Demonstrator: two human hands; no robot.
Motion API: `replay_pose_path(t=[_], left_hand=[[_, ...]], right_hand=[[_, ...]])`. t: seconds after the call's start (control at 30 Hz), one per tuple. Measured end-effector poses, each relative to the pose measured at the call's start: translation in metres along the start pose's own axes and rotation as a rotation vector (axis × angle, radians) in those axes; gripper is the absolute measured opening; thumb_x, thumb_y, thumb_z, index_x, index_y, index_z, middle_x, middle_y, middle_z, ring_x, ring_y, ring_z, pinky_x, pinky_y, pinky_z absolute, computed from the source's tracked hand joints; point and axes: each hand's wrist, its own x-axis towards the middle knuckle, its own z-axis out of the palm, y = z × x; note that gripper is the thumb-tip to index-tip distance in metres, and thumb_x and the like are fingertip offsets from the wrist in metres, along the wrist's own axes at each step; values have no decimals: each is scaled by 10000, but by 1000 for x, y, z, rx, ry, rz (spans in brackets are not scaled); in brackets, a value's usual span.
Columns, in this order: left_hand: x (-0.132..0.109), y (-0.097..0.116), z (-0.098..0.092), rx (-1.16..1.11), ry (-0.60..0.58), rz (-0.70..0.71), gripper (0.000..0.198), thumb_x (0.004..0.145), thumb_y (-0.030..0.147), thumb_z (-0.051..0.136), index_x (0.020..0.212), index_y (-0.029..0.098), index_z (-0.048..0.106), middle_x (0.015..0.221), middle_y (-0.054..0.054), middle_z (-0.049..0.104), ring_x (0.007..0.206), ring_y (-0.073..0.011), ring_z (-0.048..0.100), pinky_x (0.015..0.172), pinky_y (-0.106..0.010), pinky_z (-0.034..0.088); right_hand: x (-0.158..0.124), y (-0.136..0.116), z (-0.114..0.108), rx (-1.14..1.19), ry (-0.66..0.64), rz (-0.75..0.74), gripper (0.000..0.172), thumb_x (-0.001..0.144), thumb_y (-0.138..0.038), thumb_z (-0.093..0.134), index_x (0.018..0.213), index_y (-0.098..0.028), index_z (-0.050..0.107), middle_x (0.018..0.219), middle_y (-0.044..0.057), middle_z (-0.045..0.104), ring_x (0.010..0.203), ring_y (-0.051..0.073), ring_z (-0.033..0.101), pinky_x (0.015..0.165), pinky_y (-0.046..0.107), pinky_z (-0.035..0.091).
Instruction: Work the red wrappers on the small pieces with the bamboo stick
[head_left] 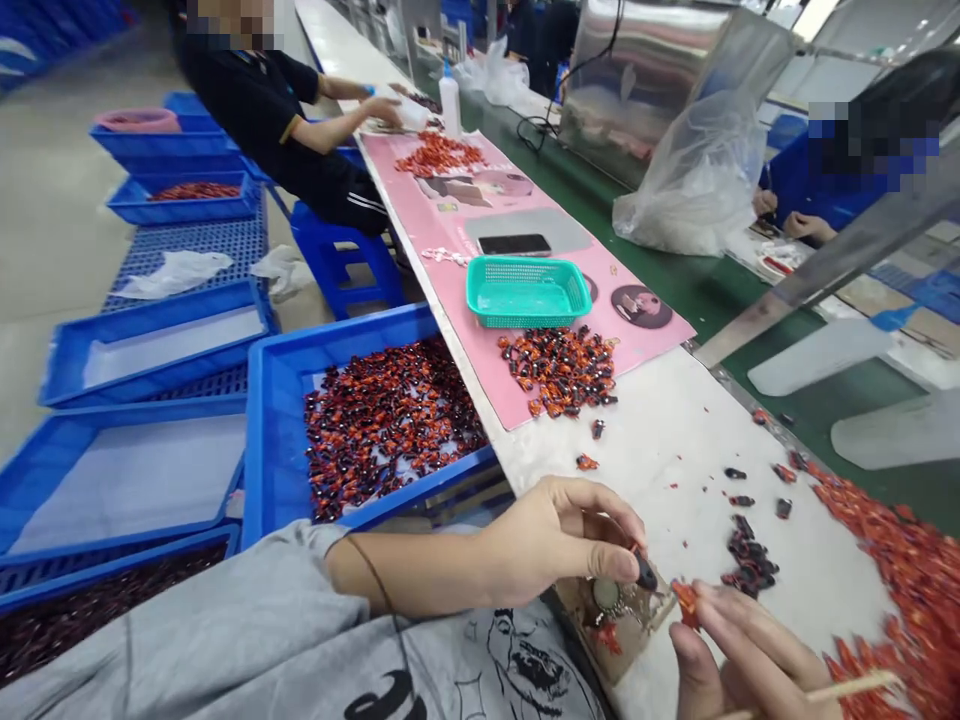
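Grey printed tee fills the bottom of the shot, sleeve and all. So what's the rest of this setup looking like from there?

Long white work bench runs up the frame, with a pink printed mat on it holding a teal plastic basket, a phone and a heap of dark-and-orange pieces. Off to the left there's a row of blue plastic trays, and the nearest loaded tray is piled with the same stuff. A co-worker in black sits further up the bench, and another in a blue top is over on the right.

Nice, and what's going on right at the hands?

Big red-orange drift sits at the right edge, with a small cluster of dark pieces on the white surface next to it. Left hand has a narrow pinch on a small dark piece, right above a scrap of brown card. Right hand is pinching a small orange-red piece just beside that, with a thin wooden stick held low in the same hand.
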Motion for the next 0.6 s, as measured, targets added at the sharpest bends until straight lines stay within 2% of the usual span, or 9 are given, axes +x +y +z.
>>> replay_pose_path(t=[0.07, 0.17, 0.3, 0.4, 0.5, 0.6], left_hand=[[-4, 1, 2, 26, -16, 27, 428, 497, 369, 993, 709, 128, 710, 738, -16, 684, 712, -103, 627, 735, -232, 519], [-9, 3, 2, 69, -53, 55, 418, 550, 382, 974, 731, 128, 696, 764, -31, 689, 723, -117, 635, 730, -246, 532], [-15, 4, 1, 112, -55, 82, 407, 611, 385, 949, 777, 130, 678, 770, -24, 676, 707, -108, 639, 725, -232, 541], [-18, 7, 1, 145, -36, 117, 404, 636, 387, 936, 819, 142, 673, 770, -15, 666, 690, -101, 634, 713, -224, 543], [-19, 11, 2, 261, -50, 231, 354, 706, 424, 887, 816, 143, 701, 776, -43, 681, 707, -122, 644, 702, -235, 544], [-17, 17, 1, 429, -104, 367, 385, 770, 505, 816, 695, 144, 707, 730, -80, 690, 688, -148, 647, 678, -261, 544]], right_hand=[[2, -18, 8, -2, 21, 52, 109, 916, -142, 683, 984, -225, 701, 912, 33, 705, 796, 167, 697, 683, 317, 605], [4, -28, 15, 43, -7, 70, 101, 926, -135, 665, 975, -218, 697, 932, 34, 692, 826, 168, 693, 704, 314, 594], [0, -28, 17, 159, -58, 91, 92, 954, -196, 649, 1024, -233, 697, 979, 31, 672, 894, 154, 694, 716, 264, 587], [-6, -25, 16, 165, -102, 104, 186, 924, -254, 705, 1109, -253, 693, 989, 38, 677, 906, 172, 704, 706, 273, 600], [-8, -22, 13, 142, -144, 89, 269, 856, -208, 769, 1111, -267, 704, 987, 38, 703, 873, 193, 724, 698, 294, 623], [-6, -19, 9, 155, -193, 68, 288, 811, -140, 786, 1057, -276, 725, 930, 33, 719, 800, 194, 732, 638, 283, 629]])
